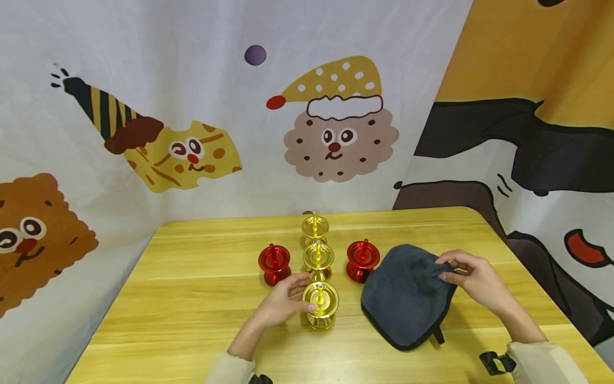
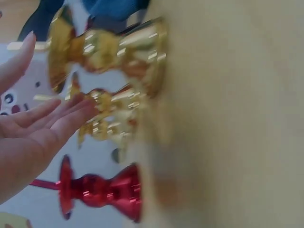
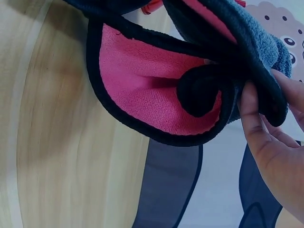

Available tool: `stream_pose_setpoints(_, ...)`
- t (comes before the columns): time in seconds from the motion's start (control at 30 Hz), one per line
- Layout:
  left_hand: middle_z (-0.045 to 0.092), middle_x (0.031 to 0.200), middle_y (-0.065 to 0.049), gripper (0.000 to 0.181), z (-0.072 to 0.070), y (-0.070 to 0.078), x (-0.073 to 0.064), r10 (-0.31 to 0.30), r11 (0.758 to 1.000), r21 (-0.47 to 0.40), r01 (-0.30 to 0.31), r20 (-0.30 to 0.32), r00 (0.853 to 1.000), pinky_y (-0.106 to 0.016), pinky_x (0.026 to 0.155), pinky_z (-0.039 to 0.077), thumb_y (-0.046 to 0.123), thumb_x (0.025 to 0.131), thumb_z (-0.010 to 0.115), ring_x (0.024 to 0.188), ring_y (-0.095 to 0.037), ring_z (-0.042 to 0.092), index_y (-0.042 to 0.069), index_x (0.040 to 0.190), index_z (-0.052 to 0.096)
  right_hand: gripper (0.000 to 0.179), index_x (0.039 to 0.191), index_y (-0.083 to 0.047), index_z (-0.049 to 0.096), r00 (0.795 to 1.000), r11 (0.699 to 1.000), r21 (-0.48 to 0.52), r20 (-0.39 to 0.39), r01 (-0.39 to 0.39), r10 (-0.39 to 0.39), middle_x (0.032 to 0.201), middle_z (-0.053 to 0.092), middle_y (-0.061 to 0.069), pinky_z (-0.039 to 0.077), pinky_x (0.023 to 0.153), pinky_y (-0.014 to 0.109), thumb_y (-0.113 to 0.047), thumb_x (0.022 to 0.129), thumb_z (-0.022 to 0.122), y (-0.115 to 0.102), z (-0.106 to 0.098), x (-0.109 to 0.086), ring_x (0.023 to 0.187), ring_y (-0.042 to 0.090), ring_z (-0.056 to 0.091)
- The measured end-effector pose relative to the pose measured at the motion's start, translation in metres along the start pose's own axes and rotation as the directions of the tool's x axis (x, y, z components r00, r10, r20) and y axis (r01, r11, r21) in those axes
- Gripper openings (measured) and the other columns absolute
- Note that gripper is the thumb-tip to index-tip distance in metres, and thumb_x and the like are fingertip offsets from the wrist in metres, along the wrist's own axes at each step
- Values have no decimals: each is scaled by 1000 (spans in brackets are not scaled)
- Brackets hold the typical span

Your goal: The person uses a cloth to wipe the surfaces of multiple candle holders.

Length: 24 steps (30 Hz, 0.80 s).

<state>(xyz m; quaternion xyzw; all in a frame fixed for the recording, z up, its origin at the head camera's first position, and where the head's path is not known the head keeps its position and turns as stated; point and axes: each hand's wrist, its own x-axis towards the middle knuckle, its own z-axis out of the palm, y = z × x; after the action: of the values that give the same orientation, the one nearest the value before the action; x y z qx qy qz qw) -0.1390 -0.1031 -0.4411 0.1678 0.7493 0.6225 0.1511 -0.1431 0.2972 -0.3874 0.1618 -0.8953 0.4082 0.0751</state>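
Three shiny gold candle holders stand in a row running away from me. My left hand [image 1: 285, 301] is beside the front gold candle holder [image 1: 320, 314], its thumb by the dish rim and its fingers behind. In the left wrist view that hand's fingers [image 2: 71, 114] are extended and spread from the thumb, not closed round the holder. The middle gold holder [image 1: 318, 257] and the back gold holder [image 1: 315, 228] stand beyond. My right hand [image 1: 472, 277] pinches one corner of a dark grey cloth [image 1: 403, 304] with black edging. Its pink underside [image 3: 142, 90] shows in the right wrist view.
A red candle holder [image 1: 275, 261] stands left of the gold row and another red holder [image 1: 363, 258] right of it, close to the cloth. Everything is on a wooden table [image 1: 192, 298]. A printed curtain [image 1: 201, 80] hangs behind the table's far edge.
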Motion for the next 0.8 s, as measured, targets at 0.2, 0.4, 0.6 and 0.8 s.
stream_pose_setpoints(0.2,43,131,-26,61,-14,15,17,23,993,119,-4,-161,987,-45,100,34,15,81,70,121,-37,41,-9,129,42,23,98,-4,65,1000,1000,2,6,-1,1,98,60,-1,43,73,9,4,76,69,3,2,-1,90,-2,49)
stream_pose_setpoints(0.4,43,132,-23,63,-15,18,39,-24,967,246,70,-184,983,-45,98,37,16,81,70,120,-37,42,-5,132,40,22,98,-5,65,1000,1000,13,28,-7,7,99,60,1,46,71,12,3,78,68,5,6,-2,90,-2,50)
stream_pose_setpoints(0.6,43,133,-21,71,-10,15,55,-52,950,291,113,-207,977,-48,93,41,16,78,74,118,-39,44,-1,136,38,21,98,-6,65,999,1000,21,46,-2,1,98,61,5,48,70,16,1,78,69,6,11,-2,89,0,51)
stream_pose_setpoints(0.8,43,133,-21,80,-7,9,66,-60,932,336,133,-218,974,-49,97,37,17,74,77,119,-37,42,0,139,33,21,98,-8,65,998,1000,14,62,-12,11,100,61,7,49,69,19,-2,78,69,7,14,-3,90,0,51)
